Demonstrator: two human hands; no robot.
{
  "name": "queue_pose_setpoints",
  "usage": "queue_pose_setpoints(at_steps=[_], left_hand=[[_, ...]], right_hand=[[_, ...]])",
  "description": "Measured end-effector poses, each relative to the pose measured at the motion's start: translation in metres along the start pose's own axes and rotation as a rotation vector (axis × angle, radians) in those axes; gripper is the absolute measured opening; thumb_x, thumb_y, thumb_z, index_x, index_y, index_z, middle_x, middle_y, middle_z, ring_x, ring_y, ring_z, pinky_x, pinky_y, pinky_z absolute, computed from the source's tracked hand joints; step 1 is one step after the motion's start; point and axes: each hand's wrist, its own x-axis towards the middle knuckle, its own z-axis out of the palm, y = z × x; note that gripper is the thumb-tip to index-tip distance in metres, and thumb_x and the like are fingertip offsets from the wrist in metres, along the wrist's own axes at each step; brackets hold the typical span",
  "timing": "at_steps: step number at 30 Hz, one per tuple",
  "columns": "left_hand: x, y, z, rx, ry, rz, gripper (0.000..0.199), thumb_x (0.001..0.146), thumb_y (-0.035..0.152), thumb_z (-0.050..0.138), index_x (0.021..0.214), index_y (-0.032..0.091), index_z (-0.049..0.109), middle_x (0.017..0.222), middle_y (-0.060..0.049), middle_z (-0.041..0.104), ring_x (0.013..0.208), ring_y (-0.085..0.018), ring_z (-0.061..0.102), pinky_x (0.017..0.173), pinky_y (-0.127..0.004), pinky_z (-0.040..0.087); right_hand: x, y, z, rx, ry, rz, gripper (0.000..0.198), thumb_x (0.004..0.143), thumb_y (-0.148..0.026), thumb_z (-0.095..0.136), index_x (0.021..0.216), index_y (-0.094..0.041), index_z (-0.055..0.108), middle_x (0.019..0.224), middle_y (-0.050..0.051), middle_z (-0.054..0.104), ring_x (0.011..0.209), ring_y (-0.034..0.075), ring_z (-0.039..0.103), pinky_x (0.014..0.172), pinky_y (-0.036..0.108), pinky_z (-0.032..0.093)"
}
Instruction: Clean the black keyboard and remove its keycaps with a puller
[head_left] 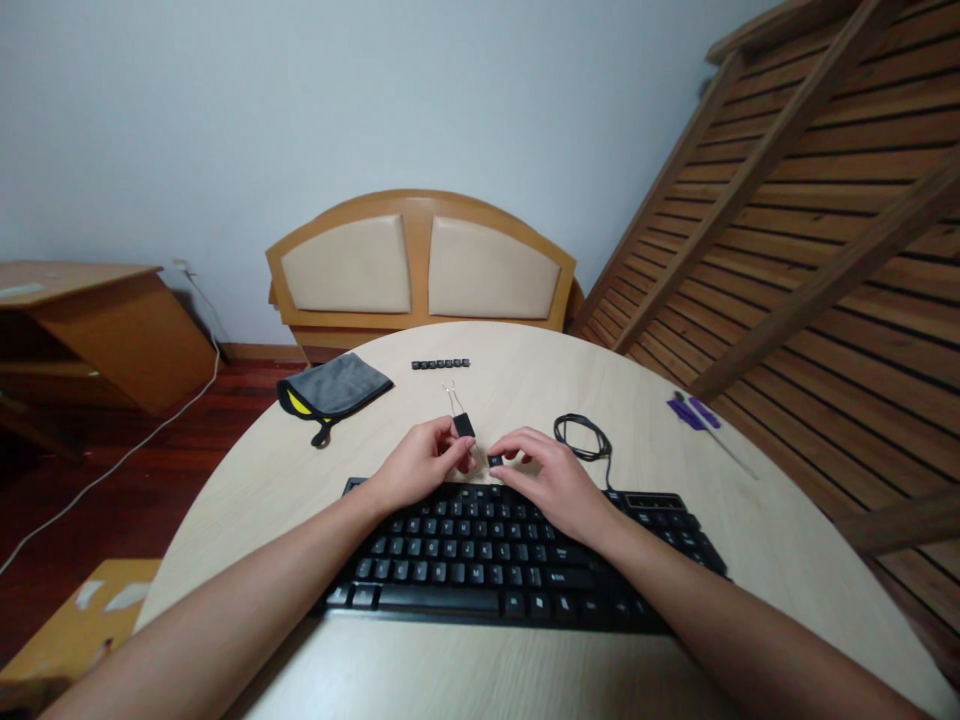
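Note:
Just beyond the keyboard's far edge, my left hand grips a keycap puller, a black block with thin wire loops that point away from me. Close to its right, my right hand pinches a small black keycap between thumb and fingers. Below both hands lies the black keyboard, its upper right keys partly covered by my right hand and forearm. Farther back on the table, several black keycaps sit in a neat row.
A grey cloth with dark edging lies at the left of the round table. The coiled keyboard cable is behind the keyboard. Purple pieces and a thin rod-like brush lie at the right. A wooden headboard stands beyond.

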Motion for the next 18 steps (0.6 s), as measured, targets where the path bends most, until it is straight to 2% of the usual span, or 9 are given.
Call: queue_pose_setpoints(at_steps=[3, 7, 10, 14, 16, 18], left_hand=[[0.001, -0.002, 0.000, 0.037, 0.027, -0.016, 0.028, 0.096, 0.041, 0.057, 0.079, 0.018, 0.056, 0.073, -0.005, 0.072, 0.067, -0.017, 0.067, 0.065, -0.029, 0.050], [0.001, -0.005, 0.000, 0.097, 0.016, -0.003, 0.023, 0.096, 0.036, 0.057, 0.082, 0.018, 0.058, 0.074, -0.004, 0.072, 0.067, -0.017, 0.067, 0.067, -0.029, 0.051], [0.000, -0.008, 0.000, 0.151, 0.008, 0.009, 0.022, 0.096, 0.036, 0.057, 0.083, 0.018, 0.059, 0.075, -0.004, 0.073, 0.067, -0.018, 0.067, 0.065, -0.029, 0.051], [-0.001, -0.009, -0.001, 0.213, 0.006, 0.019, 0.023, 0.097, 0.036, 0.055, 0.082, 0.019, 0.058, 0.076, -0.004, 0.074, 0.068, -0.019, 0.068, 0.065, -0.030, 0.051], [-0.001, -0.009, -0.001, 0.230, 0.002, 0.021, 0.023, 0.098, 0.036, 0.055, 0.083, 0.019, 0.059, 0.076, -0.005, 0.074, 0.068, -0.019, 0.069, 0.064, -0.030, 0.050], [-0.001, -0.009, -0.001, 0.237, -0.004, 0.022, 0.023, 0.098, 0.036, 0.055, 0.083, 0.019, 0.060, 0.077, -0.005, 0.074, 0.067, -0.019, 0.069, 0.063, -0.029, 0.050]], right_hand=[[0.013, 0.006, -0.005, -0.039, 0.047, 0.092, 0.013, 0.089, -0.027, 0.071, 0.101, -0.022, 0.073, 0.097, 0.004, 0.074, 0.085, 0.017, 0.067, 0.081, 0.032, 0.052], [0.042, 0.023, -0.013, -0.230, -0.014, 0.192, 0.017, 0.088, -0.024, 0.070, 0.104, -0.019, 0.074, 0.097, 0.004, 0.077, 0.082, 0.016, 0.070, 0.078, 0.029, 0.053], [0.070, 0.039, -0.017, -0.338, -0.021, 0.226, 0.019, 0.086, -0.019, 0.070, 0.104, -0.018, 0.076, 0.095, 0.006, 0.078, 0.087, 0.019, 0.071, 0.084, 0.031, 0.052], [0.112, 0.059, -0.012, -0.486, -0.030, 0.294, 0.018, 0.088, -0.017, 0.068, 0.104, -0.018, 0.076, 0.105, 0.009, 0.077, 0.104, 0.023, 0.068, 0.097, 0.035, 0.048], [0.132, 0.069, -0.006, -0.544, -0.038, 0.336, 0.018, 0.093, -0.024, 0.067, 0.108, -0.017, 0.073, 0.113, 0.009, 0.073, 0.109, 0.023, 0.066, 0.100, 0.041, 0.049], [0.150, 0.077, -0.001, -0.592, -0.044, 0.382, 0.026, 0.097, -0.034, 0.064, 0.117, -0.017, 0.067, 0.123, 0.009, 0.067, 0.109, 0.024, 0.065, 0.096, 0.047, 0.053]])
